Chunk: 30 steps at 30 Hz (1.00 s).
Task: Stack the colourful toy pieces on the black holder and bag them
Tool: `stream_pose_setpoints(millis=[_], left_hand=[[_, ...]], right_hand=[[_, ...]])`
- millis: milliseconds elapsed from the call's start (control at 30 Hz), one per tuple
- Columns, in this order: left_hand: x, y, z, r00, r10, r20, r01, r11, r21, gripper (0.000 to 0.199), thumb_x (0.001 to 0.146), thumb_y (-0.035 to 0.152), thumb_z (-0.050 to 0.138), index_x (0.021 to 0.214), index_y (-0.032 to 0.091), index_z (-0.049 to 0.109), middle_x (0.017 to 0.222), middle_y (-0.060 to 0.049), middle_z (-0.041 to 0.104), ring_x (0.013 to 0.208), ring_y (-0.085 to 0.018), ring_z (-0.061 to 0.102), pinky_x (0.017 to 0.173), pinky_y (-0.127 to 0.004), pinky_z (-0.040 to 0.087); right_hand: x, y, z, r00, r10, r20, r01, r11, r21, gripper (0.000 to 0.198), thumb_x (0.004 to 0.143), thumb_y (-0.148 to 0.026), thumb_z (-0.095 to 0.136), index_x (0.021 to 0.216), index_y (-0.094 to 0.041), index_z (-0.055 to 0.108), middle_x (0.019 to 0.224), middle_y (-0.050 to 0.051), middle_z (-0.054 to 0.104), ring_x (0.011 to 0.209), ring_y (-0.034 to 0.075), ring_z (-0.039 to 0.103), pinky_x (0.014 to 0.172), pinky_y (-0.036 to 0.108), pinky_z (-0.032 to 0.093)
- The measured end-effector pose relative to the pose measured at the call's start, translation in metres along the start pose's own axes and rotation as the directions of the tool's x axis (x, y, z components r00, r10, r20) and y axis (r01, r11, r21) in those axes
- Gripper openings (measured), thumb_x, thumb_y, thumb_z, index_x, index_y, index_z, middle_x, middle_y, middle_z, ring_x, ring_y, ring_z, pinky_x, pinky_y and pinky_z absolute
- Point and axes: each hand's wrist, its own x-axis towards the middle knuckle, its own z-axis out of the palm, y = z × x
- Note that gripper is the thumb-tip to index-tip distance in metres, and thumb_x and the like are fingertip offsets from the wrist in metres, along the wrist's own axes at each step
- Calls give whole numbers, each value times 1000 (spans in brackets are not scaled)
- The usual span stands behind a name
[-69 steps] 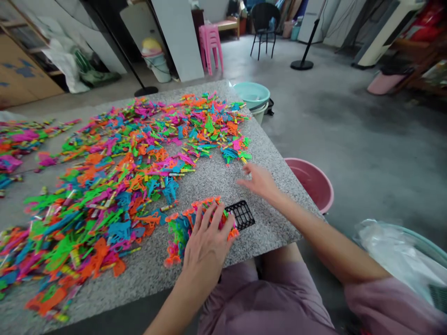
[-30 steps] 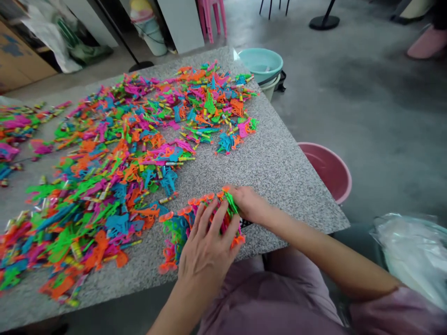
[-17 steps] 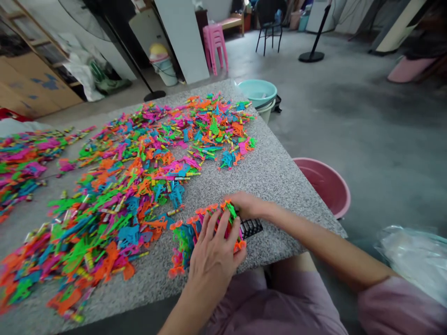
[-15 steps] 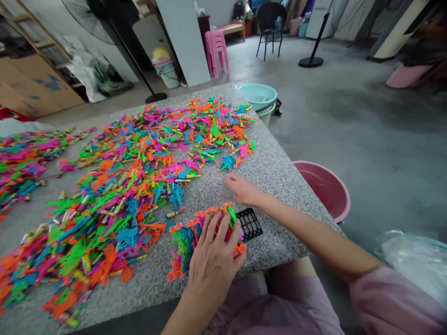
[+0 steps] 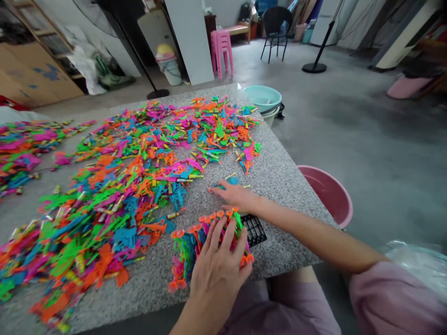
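Observation:
My left hand lies with fingers spread across a packed row of small plastic toy guns, which are green, blue, orange and pink. Orange suction cups stick out along both long sides of the row. A black plastic grid rack shows at the row's right end; whether it runs on beneath the toys is hidden. Just beyond the row, my right hand has its fingers closed over a blue toy gun, partly covered by the hand. Thin yellowish sticks poke out beside it.
Loose toy guns in bright colours are heaped over the left and far parts of the speckled stone table. Past its right edge stand a red basin and a turquoise basin. A clear plastic bag is at lower right.
My right hand has come left and nearer to me, drawing the blue toy gun away from the small far cluster. My left hand stays on the row.

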Motion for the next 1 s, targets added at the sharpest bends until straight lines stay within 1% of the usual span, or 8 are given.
stream_pose_setpoints(millis=[200, 400, 500, 600, 733, 833, 933, 1000], left_hand=[[-1, 2, -2, 999, -7, 32, 8, 1000, -24, 41, 86, 31, 61, 126, 22, 62, 135, -11, 55, 132, -32, 45, 103, -49, 50], [2, 5, -5, 998, -25, 65, 26, 999, -22, 39, 87, 30, 61, 125, 23, 62, 136, -11, 54, 133, -33, 43, 102, -50, 50], [4, 5, -6, 997, -18, 70, 19, 1000, -23, 38, 87, 29, 61, 124, 23, 63, 134, -11, 54, 132, -33, 44, 103, -50, 49], [6, 3, -7, 998, 2, 68, 0, 1000, -26, 37, 87, 29, 62, 123, 22, 63, 132, -12, 55, 131, -33, 44, 104, -51, 48], [6, -1, -6, 998, 34, 59, -32, 999, -23, 36, 87, 29, 62, 123, 22, 63, 130, -12, 55, 130, -32, 45, 104, -50, 48], [5, -1, -6, 997, 30, 69, -29, 999, -18, 35, 89, 29, 61, 123, 22, 62, 131, -12, 54, 131, -32, 43, 104, -48, 48], [4, -1, -6, 996, 37, 77, -36, 999, -20, 36, 89, 29, 60, 124, 20, 62, 132, -13, 53, 131, -33, 43, 105, -49, 47], [4, -1, -6, 996, 39, 78, -37, 999, -22, 36, 90, 29, 60, 124, 20, 62, 132, -13, 53, 131, -33, 43, 105, -49, 47]], right_hand=[[-10, 50, -19, 954, 297, 37, -298, 954, 31, 42, 79, -18, 62, 119, -9, 53, 116, 20, 60, 98, 30, 64, 80, 36, 49], [-21, 50, 0, 938, 334, 92, -346, 913, 216, 41, 87, -32, 63, 119, -12, 49, 96, 12, 69, 91, 25, 67, 75, 29, 48], [-25, 40, 0, 908, 399, 129, -419, 876, 238, 65, 68, -43, 82, 116, -10, 51, 102, 16, 68, 94, 30, 66, 74, 31, 49], [-24, 31, -6, 862, 450, 233, -499, 836, 230, 68, 54, -27, 90, 110, -8, 56, 99, 17, 68, 92, 32, 66, 70, 31, 49], [-50, 21, -8, 877, 465, 120, -466, 764, 446, 64, 70, -13, 74, 126, -10, 45, 83, 5, 69, 77, 20, 67, 67, 27, 49], [-97, -3, 11, 853, 520, -41, -311, 570, 760, 75, 74, -13, 65, 138, -17, 27, 79, -3, 65, 65, 13, 64, 64, 23, 49], [-138, -35, 42, 821, 560, -108, -218, 483, 848, 69, 77, -16, 61, 138, -20, 29, 86, 0, 65, 70, 14, 64, 66, 25, 52], [-149, -51, 57, 836, 533, -130, -177, 487, 855, 64, 81, -18, 58, 138, -20, 30, 91, 3, 65, 75, 16, 66, 70, 28, 53]])
